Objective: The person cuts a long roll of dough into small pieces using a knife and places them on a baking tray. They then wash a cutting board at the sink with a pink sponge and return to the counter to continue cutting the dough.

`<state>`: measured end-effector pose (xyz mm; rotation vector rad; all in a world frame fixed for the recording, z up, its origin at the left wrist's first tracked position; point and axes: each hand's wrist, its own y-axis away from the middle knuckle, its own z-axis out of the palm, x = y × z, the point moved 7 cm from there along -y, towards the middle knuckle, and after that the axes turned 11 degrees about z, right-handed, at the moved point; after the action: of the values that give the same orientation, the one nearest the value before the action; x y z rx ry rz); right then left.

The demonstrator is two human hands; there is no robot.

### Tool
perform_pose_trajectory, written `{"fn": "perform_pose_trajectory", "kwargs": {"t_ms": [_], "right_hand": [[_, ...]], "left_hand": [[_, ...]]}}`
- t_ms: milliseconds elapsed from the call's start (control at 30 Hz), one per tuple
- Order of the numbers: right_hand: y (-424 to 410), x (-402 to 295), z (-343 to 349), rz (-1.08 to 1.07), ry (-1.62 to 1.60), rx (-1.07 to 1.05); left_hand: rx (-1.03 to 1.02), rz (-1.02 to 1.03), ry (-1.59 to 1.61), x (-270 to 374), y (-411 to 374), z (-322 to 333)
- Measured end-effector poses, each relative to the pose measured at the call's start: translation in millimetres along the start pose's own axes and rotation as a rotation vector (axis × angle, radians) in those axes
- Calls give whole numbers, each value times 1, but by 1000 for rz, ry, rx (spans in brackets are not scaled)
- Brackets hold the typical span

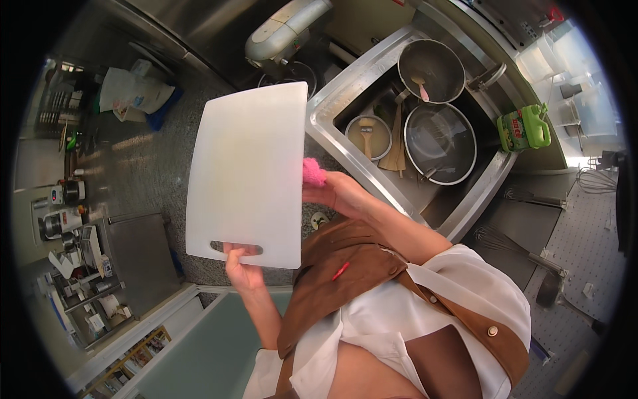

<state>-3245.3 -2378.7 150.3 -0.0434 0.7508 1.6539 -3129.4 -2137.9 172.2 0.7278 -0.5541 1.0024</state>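
Observation:
A white plastic cutting board (244, 169) stands upright before me, its broad face turned towards the camera. My left hand (244, 269) grips it at the bottom edge, with the thumb in front of the handle slot and fingers visible through the slot. At the board's right edge, my right hand (341, 194) holds a pink scrubbing cloth (314, 172). The fingers of that hand are partly hidden behind the board, so whether the cloth presses on its back cannot be seen.
To the right is a steel sink (366, 179) with a deep pan (431, 70), a water-filled pot (441, 144), and a bowl (381, 147) holding a brush (366, 137). A green detergent jug (523, 128) stands on its rim. A stand mixer (284, 32) is behind; whisks (528, 197) hang at right.

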Motion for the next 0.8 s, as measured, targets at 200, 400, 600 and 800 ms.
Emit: {"fn": "perform_pose_trajectory", "kwargs": {"t_ms": [200,400,600,800], "right_hand": [[-47,-71,-102,-642,774,787],[-146,-55,-174,-503,1794,957],[-168,-97,-202,-346,1742,1103],[-161,-187,-293,-11,1591,1376]], "left_hand": [[155,49,-100,21,3,-52],[275,42,-120,46,8,-98],[361,52,-173,87,7,-151],[380,57,-216,104,-33,-160]]}}
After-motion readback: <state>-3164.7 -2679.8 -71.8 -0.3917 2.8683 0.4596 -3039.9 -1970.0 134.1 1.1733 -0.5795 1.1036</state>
